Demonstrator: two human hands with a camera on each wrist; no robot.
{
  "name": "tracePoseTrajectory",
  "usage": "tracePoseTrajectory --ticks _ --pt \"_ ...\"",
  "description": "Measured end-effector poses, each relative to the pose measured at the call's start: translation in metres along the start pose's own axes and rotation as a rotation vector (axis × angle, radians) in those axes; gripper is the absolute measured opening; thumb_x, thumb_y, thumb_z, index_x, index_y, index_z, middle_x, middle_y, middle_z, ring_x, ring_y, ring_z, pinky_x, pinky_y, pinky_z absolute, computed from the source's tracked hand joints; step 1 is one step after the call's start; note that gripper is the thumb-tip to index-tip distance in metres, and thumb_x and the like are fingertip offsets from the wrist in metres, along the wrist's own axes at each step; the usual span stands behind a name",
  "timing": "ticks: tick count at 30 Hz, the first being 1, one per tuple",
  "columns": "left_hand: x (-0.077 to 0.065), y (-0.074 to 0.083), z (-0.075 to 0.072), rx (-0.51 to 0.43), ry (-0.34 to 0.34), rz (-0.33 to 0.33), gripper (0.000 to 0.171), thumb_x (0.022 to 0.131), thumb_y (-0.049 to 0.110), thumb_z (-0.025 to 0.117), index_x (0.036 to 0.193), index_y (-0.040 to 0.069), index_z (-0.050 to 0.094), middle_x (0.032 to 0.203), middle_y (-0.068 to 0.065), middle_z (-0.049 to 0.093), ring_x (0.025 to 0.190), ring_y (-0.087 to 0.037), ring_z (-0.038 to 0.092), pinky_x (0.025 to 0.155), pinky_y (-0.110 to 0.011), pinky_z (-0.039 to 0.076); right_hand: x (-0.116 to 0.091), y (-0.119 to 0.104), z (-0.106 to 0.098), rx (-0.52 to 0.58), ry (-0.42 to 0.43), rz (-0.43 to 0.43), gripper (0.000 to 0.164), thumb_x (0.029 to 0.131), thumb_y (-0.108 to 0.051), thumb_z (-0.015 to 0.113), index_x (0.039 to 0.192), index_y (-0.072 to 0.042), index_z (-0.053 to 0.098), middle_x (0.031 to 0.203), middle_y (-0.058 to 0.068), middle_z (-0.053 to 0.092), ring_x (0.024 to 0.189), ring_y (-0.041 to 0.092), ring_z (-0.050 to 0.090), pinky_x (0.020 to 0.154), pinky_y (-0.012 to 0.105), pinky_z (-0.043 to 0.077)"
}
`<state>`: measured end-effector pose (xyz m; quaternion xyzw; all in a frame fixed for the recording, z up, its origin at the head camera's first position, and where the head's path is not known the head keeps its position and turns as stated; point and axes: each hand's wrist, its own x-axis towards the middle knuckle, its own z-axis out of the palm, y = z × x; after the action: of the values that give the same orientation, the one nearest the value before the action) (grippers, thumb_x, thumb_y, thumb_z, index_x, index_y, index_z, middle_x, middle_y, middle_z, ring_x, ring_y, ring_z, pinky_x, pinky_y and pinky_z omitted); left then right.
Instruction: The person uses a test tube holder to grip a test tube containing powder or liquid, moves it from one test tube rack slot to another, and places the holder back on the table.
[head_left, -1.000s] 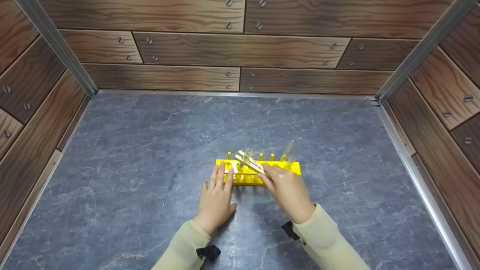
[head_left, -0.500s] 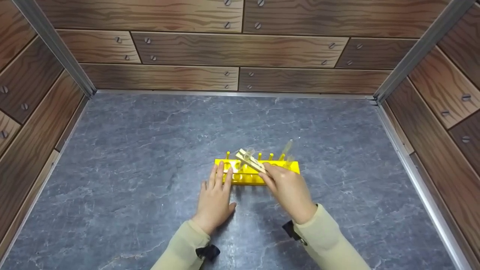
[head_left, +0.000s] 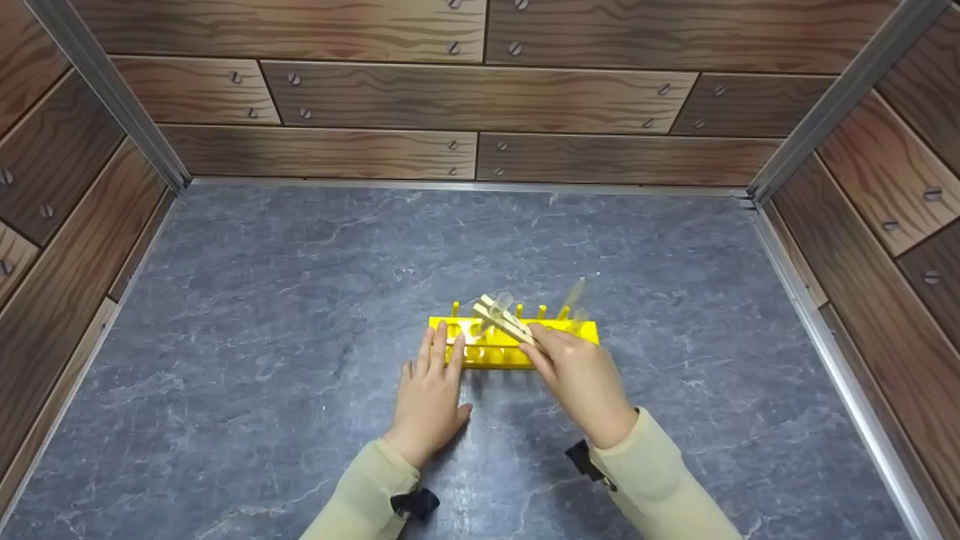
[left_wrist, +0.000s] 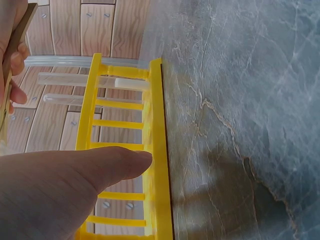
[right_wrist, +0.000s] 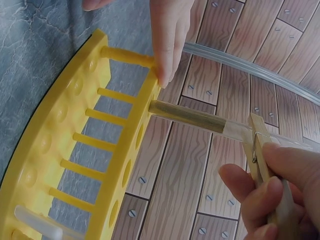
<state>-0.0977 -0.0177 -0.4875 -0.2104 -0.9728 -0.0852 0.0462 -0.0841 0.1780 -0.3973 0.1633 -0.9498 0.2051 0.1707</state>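
A yellow test tube rack (head_left: 589, 332) stands on the dark marbled tabletop. My left hand (head_left: 429, 405) rests on its left end with fingers straight, the thumb (left_wrist: 125, 162) stretched out beside the rack in the left wrist view. My right hand (head_left: 581, 382) grips a wooden test tube clamp (head_left: 512, 326) like a long clothespin. Its jaws hold a clear test tube (right_wrist: 187, 117) near the upper part, and the lower length looks dark yellow-brown. That tube's lower end is right at a hole in the rack's top plate, close to my left fingertips.
Toward the rack's right end, a test tube with a white lower part (left_wrist: 131, 83) stands in a hole. Another clear tube (left_wrist: 65, 99) sits on a drying peg at the back. Wood-patterned walls (head_left: 480, 97) with metal edging enclose the tabletop (head_left: 300, 285) on three sides.
The clamped tube's mouth has shifted slightly up and right in the head view, along with the clamp's tip. My left hand keeps its place on the rack.
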Motion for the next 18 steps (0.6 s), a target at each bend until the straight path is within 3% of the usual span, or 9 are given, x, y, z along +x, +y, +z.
tracePoseTrajectory --ticks 7,18 --pt "0.001 0.0 0.0 0.001 -0.017 0.003 0.099 0.074 0.046 0.073 0.148 0.005 0.022 0.153 -0.022 0.01 0.138 -0.038 0.012 0.095 -0.058 0.037 -0.001 0.002 -0.004 0.002 0.03 0.001 0.025 0.088 -0.022 0.065 0.106 -0.004 0.067 0.089 0.009 0.07 0.065 0.016 0.062 0.055 0.028 0.052" --pt "0.0 0.0 -0.001 -0.007 -0.024 0.01 0.1 0.075 0.047 0.072 0.148 0.005 0.02 0.153 -0.022 0.008 0.138 -0.039 0.012 0.095 -0.06 0.036 -0.004 0.008 -0.013 0.012 0.074 0.0 0.028 0.088 -0.019 0.065 0.109 0.0 0.066 0.087 0.013 0.069 0.061 0.017 0.061 0.051 0.025 0.05"
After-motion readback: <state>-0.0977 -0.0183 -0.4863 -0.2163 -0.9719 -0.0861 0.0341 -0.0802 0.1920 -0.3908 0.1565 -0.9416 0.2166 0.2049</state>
